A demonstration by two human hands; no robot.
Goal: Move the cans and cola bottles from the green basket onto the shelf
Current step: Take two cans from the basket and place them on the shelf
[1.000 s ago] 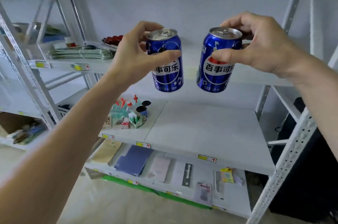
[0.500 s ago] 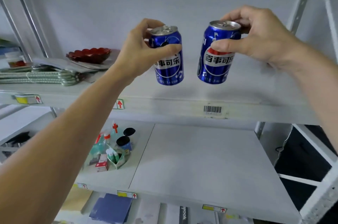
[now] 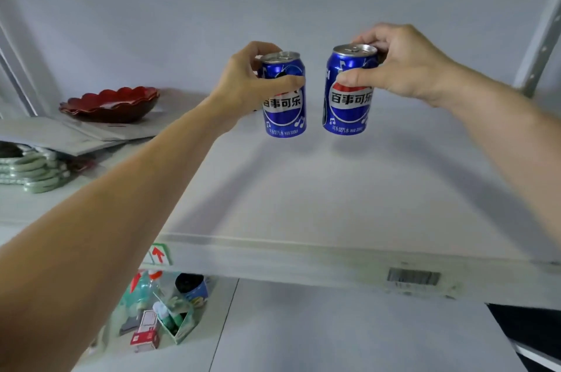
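There is one view, from a camera on the person's head. It looks forward and slightly down onto the top of a white shelf [image 3: 303, 204] from just in front of its front edge, near enough that both forearms reach in from the bottom corners. The shelf board fills the middle of the frame, its back wall the upper part. Below the shelf's front edge the camera looks steeply down onto a lower board. At the shelf's far left sits a red dish [image 3: 110, 103]. Wide-angle bending curves the shelf's edges.
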